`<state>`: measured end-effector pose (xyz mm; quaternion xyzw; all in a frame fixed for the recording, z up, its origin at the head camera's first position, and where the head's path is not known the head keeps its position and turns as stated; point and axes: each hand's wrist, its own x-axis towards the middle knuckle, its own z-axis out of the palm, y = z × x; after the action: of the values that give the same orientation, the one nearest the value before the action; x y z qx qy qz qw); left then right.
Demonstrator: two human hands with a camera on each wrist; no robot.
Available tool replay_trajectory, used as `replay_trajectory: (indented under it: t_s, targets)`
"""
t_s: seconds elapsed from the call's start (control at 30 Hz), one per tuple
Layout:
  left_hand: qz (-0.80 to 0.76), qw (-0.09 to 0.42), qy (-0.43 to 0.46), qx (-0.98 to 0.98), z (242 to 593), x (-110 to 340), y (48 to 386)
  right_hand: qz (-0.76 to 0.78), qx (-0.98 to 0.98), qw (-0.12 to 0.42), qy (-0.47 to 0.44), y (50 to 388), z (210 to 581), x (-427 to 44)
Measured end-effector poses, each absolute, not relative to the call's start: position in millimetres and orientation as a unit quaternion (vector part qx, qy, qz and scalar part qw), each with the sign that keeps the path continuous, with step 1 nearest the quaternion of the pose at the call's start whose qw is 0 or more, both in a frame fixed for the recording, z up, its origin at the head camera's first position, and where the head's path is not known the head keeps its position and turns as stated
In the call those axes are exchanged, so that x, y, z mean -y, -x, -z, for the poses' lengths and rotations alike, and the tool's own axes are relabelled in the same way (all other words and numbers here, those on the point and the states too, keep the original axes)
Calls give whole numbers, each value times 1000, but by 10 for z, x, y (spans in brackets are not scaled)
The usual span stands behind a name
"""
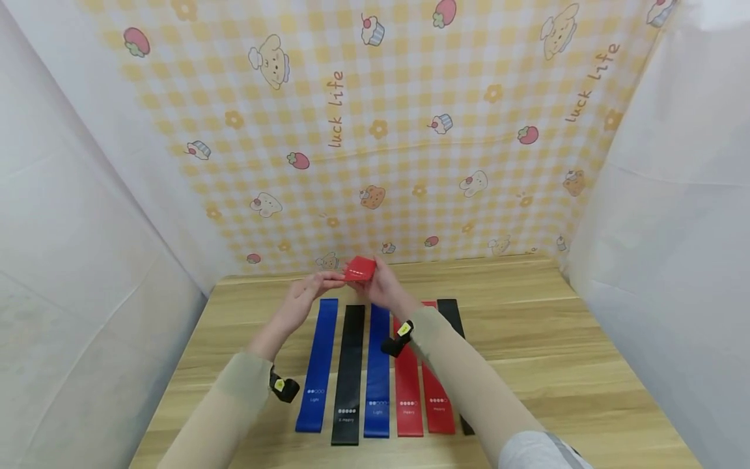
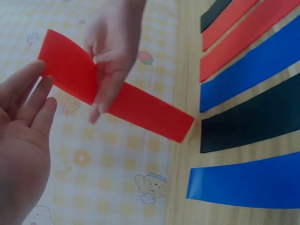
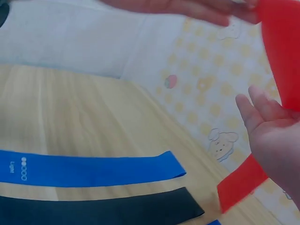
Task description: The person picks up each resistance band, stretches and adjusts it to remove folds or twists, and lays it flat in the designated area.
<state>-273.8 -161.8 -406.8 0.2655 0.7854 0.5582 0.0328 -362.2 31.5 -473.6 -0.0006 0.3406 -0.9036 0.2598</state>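
Note:
Above the far edge of the table, both hands hold a red resistance band (image 1: 360,268). My left hand (image 1: 300,298) pinches one end of it with the fingertips. The right hand (image 1: 383,285) grips the band partway along. In the left wrist view the red band (image 2: 150,111) slants down past the right hand (image 2: 115,51), its free end hanging near the table edge. Fingers of the left hand (image 2: 23,122) meet the upper end; the thumb is hidden there. The right wrist view shows the right palm (image 3: 276,136) turned up under the band.
Several flat bands lie side by side on the wooden table (image 1: 539,339): blue (image 1: 317,365), black (image 1: 349,371), blue (image 1: 377,378), red (image 1: 409,391), red (image 1: 439,407) and black (image 1: 450,316). A yellow checked cloth (image 1: 410,163) hangs behind, with white sheets (image 1: 76,247) at the sides.

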Motion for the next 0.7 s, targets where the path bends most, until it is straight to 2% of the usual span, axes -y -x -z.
replay_trajectory:
  t_s: [0.2,0.4,0.7]
  targets:
    - [-519,40,-288,-804,4348,1527,2693,917,-287,276,7,3598,4667,-491]
    - [-515,45,-304,-800,4560,1473,2583,921,-286,265,16,3552,4667,-642]
    - [-515,89,-301,-798,4847,1293,2342,896,-354,265,-44,3484,4770,-906]
